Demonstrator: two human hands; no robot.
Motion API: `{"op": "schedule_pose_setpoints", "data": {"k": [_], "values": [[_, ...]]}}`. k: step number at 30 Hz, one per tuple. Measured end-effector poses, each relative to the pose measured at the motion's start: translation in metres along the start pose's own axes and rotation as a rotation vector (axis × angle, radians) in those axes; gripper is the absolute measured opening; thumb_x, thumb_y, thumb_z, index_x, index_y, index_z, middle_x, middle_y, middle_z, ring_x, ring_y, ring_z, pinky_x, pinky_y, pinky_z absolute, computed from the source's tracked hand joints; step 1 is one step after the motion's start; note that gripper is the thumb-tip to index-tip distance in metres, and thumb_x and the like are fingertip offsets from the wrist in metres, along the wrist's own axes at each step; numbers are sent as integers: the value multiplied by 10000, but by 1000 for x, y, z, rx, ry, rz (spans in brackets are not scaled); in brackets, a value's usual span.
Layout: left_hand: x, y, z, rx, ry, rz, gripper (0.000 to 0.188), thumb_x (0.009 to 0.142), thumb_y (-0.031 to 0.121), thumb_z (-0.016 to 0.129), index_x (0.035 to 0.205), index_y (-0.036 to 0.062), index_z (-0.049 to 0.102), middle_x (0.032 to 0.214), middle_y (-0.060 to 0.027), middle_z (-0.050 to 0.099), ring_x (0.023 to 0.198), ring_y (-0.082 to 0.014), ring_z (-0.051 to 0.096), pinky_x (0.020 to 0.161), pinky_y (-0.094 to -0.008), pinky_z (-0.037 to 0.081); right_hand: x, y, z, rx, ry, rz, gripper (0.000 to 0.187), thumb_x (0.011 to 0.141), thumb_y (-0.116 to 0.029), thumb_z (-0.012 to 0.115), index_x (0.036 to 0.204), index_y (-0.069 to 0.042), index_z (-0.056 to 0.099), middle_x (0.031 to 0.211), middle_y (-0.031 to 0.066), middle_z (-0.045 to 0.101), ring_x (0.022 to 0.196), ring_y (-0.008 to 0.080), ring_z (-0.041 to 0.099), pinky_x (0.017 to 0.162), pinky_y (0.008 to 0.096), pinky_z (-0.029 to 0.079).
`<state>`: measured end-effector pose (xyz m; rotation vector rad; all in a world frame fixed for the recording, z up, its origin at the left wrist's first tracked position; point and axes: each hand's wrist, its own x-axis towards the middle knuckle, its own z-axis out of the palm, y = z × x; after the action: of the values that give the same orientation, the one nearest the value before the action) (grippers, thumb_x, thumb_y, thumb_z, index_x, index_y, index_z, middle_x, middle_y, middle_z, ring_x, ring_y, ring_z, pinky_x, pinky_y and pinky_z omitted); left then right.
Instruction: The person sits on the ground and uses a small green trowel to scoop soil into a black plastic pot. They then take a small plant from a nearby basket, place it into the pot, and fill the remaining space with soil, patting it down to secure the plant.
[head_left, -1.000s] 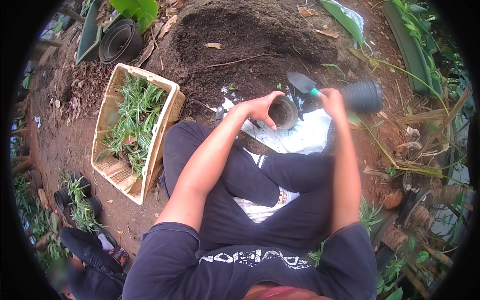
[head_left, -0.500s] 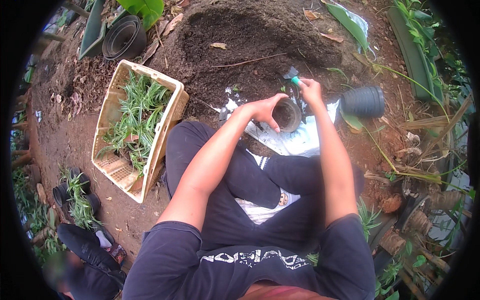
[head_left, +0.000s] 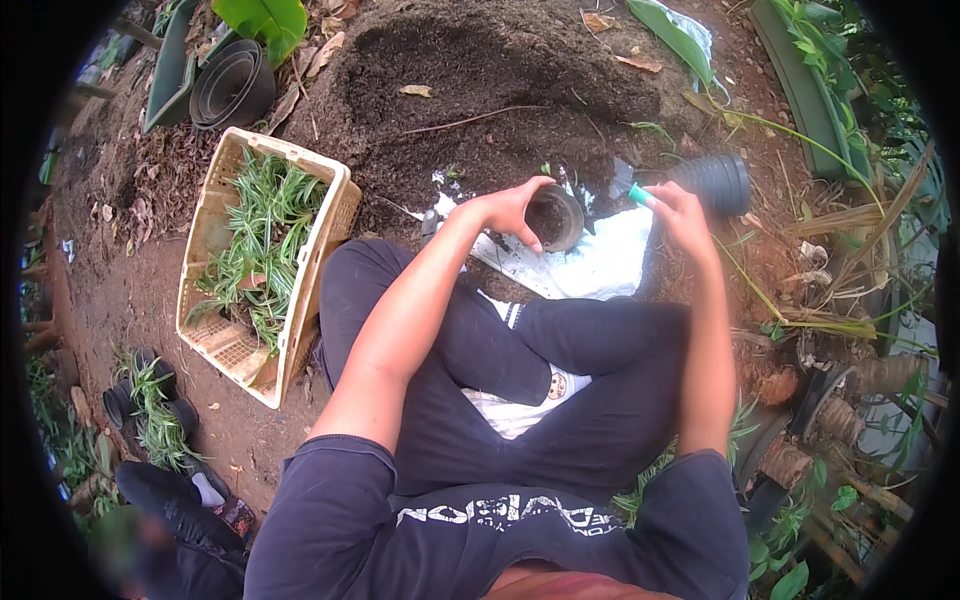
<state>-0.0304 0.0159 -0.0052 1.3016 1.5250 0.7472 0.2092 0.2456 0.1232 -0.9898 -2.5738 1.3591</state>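
A dark plastic plant pot [head_left: 568, 222] with soil inside stands over a white sheet [head_left: 612, 258]. My left hand [head_left: 508, 212] grips its left side, thumb and fingers spread round the wall. In my right hand [head_left: 680, 212] is a small trowel [head_left: 624, 178] with a green handle and a grey blade. The blade is to the right of the pot, apart from it, beside the dark soil heap [head_left: 480, 85]. Whether the blade carries soil is hard to make out.
At my left a cream plastic crate [head_left: 215, 200] holds striped leafy plants [head_left: 265, 230]. Stacked dark pots [head_left: 715, 185] lie right of my right hand, and round pots [head_left: 235, 85] sit far left. Another person [head_left: 185, 510] sits at lower left near potted plants [head_left: 160, 410].
My right hand has moved right with the trowel, away from the pot. The pot stays in my left hand. The whole view has shifted slightly.
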Motion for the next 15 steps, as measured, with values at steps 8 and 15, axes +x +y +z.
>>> {"op": "schedule_pose_setpoints", "data": {"k": [8,15], "values": [[-2,6,0,36,-3,-27,1335,589,306,1013,1620,152,179,1541,-247,474,1468,-365,434,1225,-459,366,-27,-3,37,-284,-62,30,246,860,-120,817,1056,23,775,1000,208,733,930,340,724,862,419,549],[1,3,0,-38,0,14,1319,581,268,1017,1612,144,203,1525,-218,513,1444,-334,474,1212,-444,381,-29,-27,104,16,314,-125,266,865,-78,805,1089,4,687,966,165,704,839,281,715,755,355,561]]}}
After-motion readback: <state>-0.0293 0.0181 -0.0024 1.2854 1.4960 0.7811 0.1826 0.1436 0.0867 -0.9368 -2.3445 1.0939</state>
